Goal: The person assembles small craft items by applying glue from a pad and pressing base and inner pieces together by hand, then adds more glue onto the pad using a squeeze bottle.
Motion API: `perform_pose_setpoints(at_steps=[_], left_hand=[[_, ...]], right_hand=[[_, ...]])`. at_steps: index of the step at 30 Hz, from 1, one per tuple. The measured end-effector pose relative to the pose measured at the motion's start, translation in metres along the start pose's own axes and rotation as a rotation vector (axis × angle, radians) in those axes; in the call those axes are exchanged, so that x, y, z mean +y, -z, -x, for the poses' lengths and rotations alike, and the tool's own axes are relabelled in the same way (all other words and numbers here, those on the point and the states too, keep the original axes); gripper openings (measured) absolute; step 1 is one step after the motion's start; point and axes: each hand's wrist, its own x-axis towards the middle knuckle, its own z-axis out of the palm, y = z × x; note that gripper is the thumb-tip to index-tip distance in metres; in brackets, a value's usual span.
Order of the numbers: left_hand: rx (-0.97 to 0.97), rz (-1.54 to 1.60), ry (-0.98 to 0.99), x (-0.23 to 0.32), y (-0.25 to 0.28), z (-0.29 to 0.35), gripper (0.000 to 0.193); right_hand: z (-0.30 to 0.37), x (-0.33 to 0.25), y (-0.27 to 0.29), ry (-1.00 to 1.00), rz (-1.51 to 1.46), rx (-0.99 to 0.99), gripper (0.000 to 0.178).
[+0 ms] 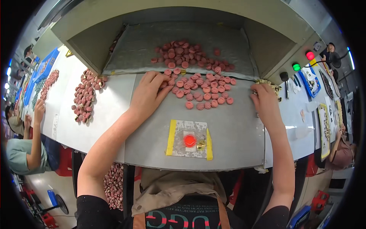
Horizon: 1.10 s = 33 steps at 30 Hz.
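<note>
My left hand (148, 93) rests at the left edge of a loose heap of small round pink pieces (206, 89) with ridged rims. Its thumb and fingers close around one pink piece (165, 83). Over on the right, my right hand (266, 103) is beside a small pile of cream-coloured pieces (275, 88); its fingers are bent together, and what is in them is too small to make out. In front of me, a taped-down plate (179, 148) with yellow strips bears a bright red round piece (190, 141) and a small gold-coloured bit (201, 144).
A grey machine housing (183, 13) arches over more pink pieces (179, 53) on a dark sheet. Its right side carries a red and a green light (296, 67). Pink-and-cream pieces (84, 97) lie left. A screwdriver-like tool (285, 82) and blue tray (310, 84) are right. Co-workers sit on both sides.
</note>
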Motion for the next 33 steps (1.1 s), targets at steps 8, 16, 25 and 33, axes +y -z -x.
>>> perform_pose_setpoints(at_steps=[8,16,25,33], left_hand=[[0.035,-0.077,-0.022,0.012,0.022,0.03,0.021],[0.013,0.085,0.216,0.024,0.048,0.084,0.015],[-0.017,-0.117,0.063,0.026,0.052,0.082,0.021],[-0.029,0.849,0.459,0.052,0.056,0.086,0.031]], right_hand=[[0.011,-0.011,-0.004,-0.071,0.104,-0.115,0.013],[0.078,-0.074,0.008,-0.003,-0.247,-0.138,0.014],[0.083,-0.099,-0.003,-0.189,-0.521,-0.049,0.02],[0.093,-0.098,0.002,-0.229,-0.438,-0.01,0.013]])
